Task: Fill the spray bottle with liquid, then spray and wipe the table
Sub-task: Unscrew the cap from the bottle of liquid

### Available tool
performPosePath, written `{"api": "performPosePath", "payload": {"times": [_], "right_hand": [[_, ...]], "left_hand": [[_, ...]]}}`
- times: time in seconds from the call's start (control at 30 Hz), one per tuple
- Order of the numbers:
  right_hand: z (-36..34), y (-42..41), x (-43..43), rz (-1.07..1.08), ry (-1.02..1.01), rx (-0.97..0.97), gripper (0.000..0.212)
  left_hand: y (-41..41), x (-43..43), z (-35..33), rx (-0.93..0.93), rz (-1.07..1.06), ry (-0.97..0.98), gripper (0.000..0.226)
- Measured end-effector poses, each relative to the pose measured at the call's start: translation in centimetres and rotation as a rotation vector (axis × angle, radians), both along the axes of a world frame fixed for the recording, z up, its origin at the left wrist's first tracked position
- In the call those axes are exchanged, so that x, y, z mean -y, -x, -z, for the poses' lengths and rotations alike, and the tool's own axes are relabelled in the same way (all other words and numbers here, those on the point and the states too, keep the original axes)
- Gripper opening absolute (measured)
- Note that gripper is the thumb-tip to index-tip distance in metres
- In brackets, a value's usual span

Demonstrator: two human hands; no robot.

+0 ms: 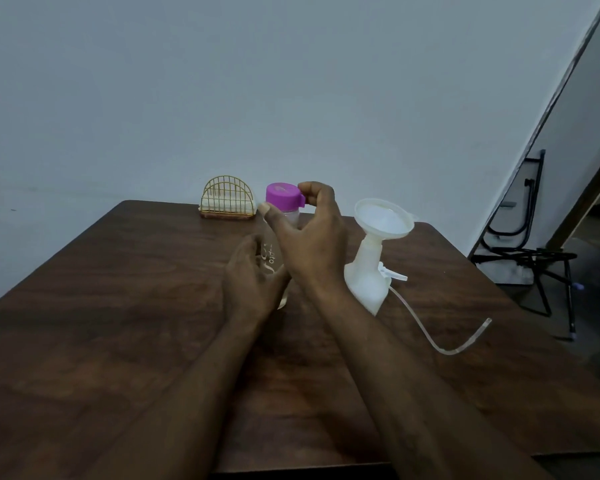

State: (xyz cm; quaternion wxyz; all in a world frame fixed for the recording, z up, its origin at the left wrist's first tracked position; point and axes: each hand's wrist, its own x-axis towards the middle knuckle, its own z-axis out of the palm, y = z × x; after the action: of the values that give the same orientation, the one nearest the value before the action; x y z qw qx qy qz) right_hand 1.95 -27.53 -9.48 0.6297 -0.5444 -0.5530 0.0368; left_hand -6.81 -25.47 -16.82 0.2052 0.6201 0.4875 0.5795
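Observation:
A clear bottle with a purple cap (283, 196) stands upright on the dark wooden table (118, 306). My left hand (252, 278) wraps around the bottle's lower body. My right hand (312, 237) reaches over it, with thumb and fingers closed on the purple cap. To the right stands a white spray bottle (366, 271) with a white funnel (383, 218) set in its neck. The detached spray head (392, 273) lies beside it, its clear dip tube (440, 341) curling across the table.
A gold wire napkin holder (227, 200) with white napkins stands at the table's far edge against the pale wall. A black folding chair frame (534, 258) stands on the floor off the table's right side.

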Motion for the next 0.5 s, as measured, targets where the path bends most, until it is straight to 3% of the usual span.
{"api": "performPosePath", "payload": {"times": [0.17,0.33,0.5], "right_hand": [[-0.27,0.42,-0.86,0.069,-0.032,0.021,0.060],[-0.44,0.23,-1.00,0.020,-0.026,-0.031,0.044],[-0.75,0.63,-1.04,0.062,-0.007,0.043,0.060]], "left_hand": [[0.35,0.04,-0.06,0.021,0.043,-0.012,0.077],[0.41,-0.02,-0.11,0.022,0.027,-0.026,0.072],[0.29,-0.21,-0.18,0.029,0.023,-0.019,0.056]]}}
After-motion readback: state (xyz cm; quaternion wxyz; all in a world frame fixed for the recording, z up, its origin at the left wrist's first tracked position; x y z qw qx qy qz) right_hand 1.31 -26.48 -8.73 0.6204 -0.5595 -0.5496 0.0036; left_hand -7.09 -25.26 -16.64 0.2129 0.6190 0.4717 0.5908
